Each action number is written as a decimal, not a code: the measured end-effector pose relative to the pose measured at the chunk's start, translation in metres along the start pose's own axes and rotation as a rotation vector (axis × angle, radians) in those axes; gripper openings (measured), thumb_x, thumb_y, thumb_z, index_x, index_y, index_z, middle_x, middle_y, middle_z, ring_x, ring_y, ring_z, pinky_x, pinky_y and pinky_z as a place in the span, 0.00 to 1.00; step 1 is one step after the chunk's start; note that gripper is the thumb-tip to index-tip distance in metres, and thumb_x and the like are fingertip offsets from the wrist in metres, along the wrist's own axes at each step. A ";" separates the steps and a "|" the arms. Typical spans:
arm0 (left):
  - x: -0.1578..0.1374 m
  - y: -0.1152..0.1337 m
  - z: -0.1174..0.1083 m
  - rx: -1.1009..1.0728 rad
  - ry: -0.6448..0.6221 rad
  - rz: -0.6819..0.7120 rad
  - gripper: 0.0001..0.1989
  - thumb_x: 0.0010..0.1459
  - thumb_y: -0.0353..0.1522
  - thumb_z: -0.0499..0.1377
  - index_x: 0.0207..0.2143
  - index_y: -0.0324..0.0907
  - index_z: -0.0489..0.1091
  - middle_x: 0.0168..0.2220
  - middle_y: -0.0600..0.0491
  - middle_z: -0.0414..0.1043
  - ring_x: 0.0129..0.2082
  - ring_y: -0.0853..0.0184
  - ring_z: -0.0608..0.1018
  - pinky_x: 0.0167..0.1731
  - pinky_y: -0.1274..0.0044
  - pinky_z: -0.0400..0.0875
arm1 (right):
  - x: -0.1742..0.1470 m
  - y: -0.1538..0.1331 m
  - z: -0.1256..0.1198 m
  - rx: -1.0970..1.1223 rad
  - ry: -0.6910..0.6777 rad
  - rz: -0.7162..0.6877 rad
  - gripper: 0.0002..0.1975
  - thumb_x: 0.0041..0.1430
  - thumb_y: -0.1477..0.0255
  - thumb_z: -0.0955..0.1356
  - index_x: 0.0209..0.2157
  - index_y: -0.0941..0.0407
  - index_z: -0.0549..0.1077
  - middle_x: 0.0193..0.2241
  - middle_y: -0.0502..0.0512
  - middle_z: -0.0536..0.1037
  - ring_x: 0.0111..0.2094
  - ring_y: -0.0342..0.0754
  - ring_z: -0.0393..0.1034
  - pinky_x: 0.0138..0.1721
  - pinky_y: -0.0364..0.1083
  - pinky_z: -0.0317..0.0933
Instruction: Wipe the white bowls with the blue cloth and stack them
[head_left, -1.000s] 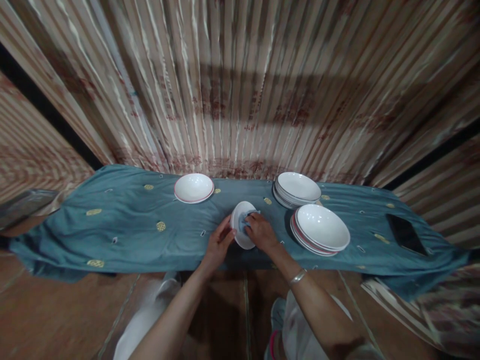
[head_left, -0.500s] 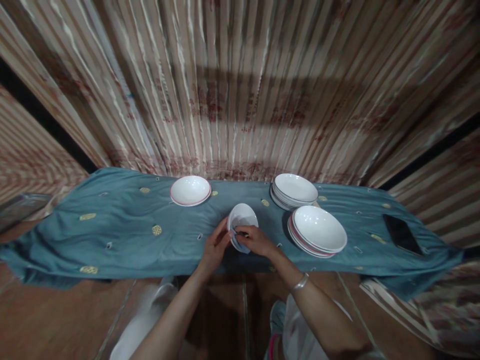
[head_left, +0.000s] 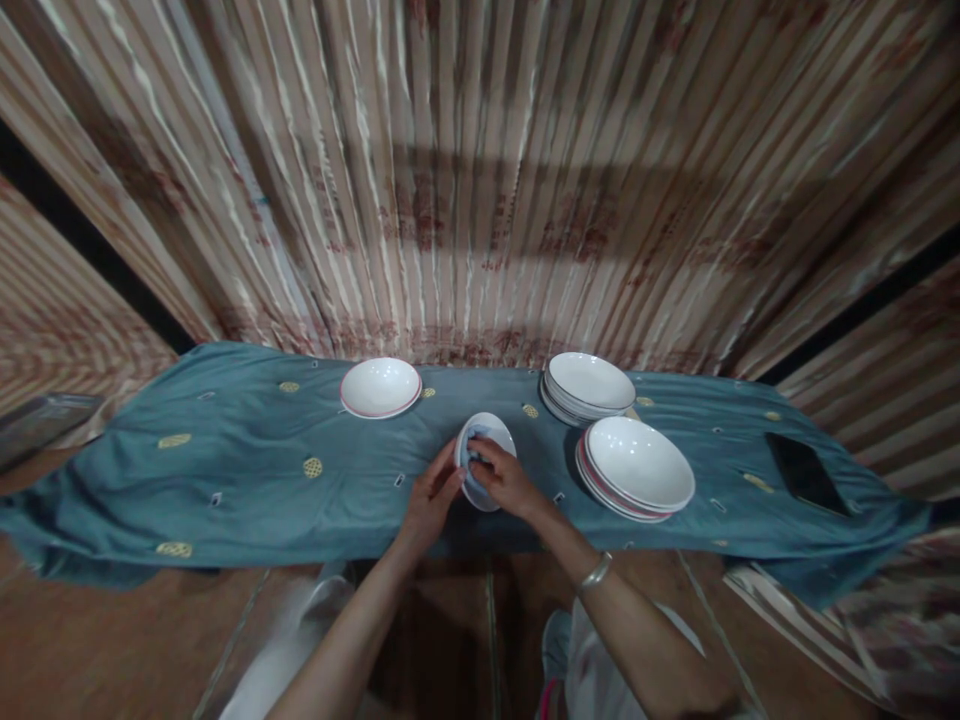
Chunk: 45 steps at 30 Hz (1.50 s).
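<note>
Beige, pleated and printed with reddish patterns, the curtain (head_left: 480, 180) fills pretty much everything behind my counter (head_left: 255, 480). Teal fabric (head_left: 135, 510) with little yellow motifs covers the counter from end to end. On my right sits the near stack (head_left: 639, 463), white dishes with some pink-red edges showing, and just behind it is the back stack (head_left: 590, 382), white with a thin dark rim on top. Over to the left, toward the curtain, there's a white dish (head_left: 381, 387) with a red rim. Dark flat phone (head_left: 806, 473) lies far right, well apart from the crockery.

Now the small white bowl (head_left: 498, 428): it's right in front of me between my hands, tilted, and I can't tell if it touches the counter. My left grip (head_left: 433, 494) has it by the left side, thumb at the rim. My right grip (head_left: 504, 480) is closed around a light-blue cloth (head_left: 472, 438), bunched inside the bowl. Smallest thing: silver bracelet (head_left: 598, 570), right arm.
</note>
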<state>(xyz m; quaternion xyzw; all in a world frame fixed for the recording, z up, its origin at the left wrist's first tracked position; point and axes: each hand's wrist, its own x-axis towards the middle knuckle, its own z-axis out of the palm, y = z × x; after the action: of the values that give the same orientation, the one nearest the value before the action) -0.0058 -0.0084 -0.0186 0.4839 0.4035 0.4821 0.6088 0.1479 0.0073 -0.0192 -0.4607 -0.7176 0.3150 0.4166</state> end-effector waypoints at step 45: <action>-0.002 0.006 0.006 -0.003 -0.017 -0.012 0.35 0.47 0.45 0.63 0.56 0.42 0.64 0.58 0.46 0.65 0.56 0.52 0.68 0.49 0.63 0.69 | 0.017 -0.021 -0.019 0.474 0.291 0.231 0.16 0.45 0.67 0.71 0.38 0.54 0.75 0.35 0.51 0.78 0.33 0.46 0.71 0.35 0.45 0.66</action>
<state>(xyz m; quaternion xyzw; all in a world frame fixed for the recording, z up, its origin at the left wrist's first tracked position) -0.0016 -0.0111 -0.0115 0.4844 0.4007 0.4749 0.6159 0.1528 0.0164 0.0119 -0.4697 -0.4998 0.4497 0.5721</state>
